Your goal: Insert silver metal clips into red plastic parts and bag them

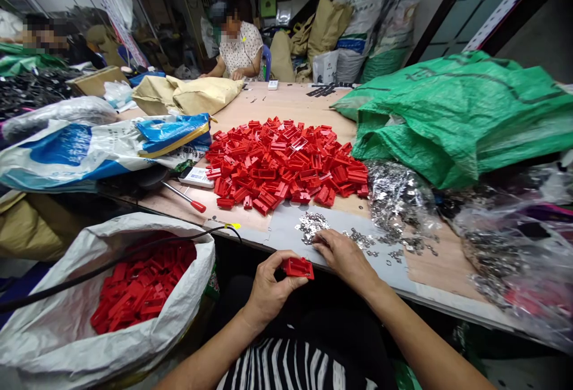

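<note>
Between thumb and fingers, my left hand (269,285) grips a red plastic housing (299,267), its open side facing up, just off the table's front edge. My right hand (342,258) reaches to a small heap of shiny metal clips (312,226) on a grey sheet (282,223). Its fingertips are bent down at the heap's near side; whether a clip is between them I cannot make out. Beyond both hands lies a big pile of similar red housings (286,166).
An open white sack (179,312) of red housings stands at left, a black cable (147,248) across it. A screwdriver (190,199) lies near the pile. A green sack (452,109) and bagged metal parts (398,193) are at right. Another person (242,49) sits across the table.
</note>
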A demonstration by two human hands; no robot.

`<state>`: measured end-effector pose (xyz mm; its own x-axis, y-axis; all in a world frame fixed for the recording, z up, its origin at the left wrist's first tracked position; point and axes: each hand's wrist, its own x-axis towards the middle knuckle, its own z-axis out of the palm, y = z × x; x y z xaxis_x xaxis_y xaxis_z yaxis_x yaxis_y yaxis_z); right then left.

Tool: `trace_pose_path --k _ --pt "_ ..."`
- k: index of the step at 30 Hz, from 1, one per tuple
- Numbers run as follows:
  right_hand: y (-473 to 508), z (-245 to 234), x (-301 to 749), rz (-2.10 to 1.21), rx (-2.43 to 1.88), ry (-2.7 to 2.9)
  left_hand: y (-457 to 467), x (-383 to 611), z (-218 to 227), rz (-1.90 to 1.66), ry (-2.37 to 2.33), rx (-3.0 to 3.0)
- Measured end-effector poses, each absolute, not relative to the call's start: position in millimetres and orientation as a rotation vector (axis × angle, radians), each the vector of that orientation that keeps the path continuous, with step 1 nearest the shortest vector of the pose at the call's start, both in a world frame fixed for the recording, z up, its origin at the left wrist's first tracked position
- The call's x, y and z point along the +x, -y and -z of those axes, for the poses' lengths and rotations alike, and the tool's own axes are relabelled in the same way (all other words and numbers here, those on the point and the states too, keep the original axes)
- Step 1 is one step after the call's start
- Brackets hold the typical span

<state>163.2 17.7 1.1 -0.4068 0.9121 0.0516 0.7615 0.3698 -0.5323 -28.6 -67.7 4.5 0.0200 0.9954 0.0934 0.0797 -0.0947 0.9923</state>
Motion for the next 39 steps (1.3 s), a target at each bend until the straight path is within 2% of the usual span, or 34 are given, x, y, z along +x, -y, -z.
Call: trace_pose_path --k 7,12,21,31,39 --pt "-15 3 163 -0.608 -1.435 2.297 65 -28 -7 -1.290 -1.025 0.907" --pt "-12 -2 168 -0.740 -1.436 2.128 63 -25 -10 -1.263 -0.859 0.640" --pt "7 -35 149 -1.446 -1.165 1.718 61 -20 -15 -1.231 -0.829 0.547" --pt "11 -28 149 -1.294 -1.063 1.934 56 -22 -16 -1.247 -0.729 0.480" --pt "13 -23 153 -1.481 -0.977 1.891 54 -21 -13 -1.232 -0.807 0.539"
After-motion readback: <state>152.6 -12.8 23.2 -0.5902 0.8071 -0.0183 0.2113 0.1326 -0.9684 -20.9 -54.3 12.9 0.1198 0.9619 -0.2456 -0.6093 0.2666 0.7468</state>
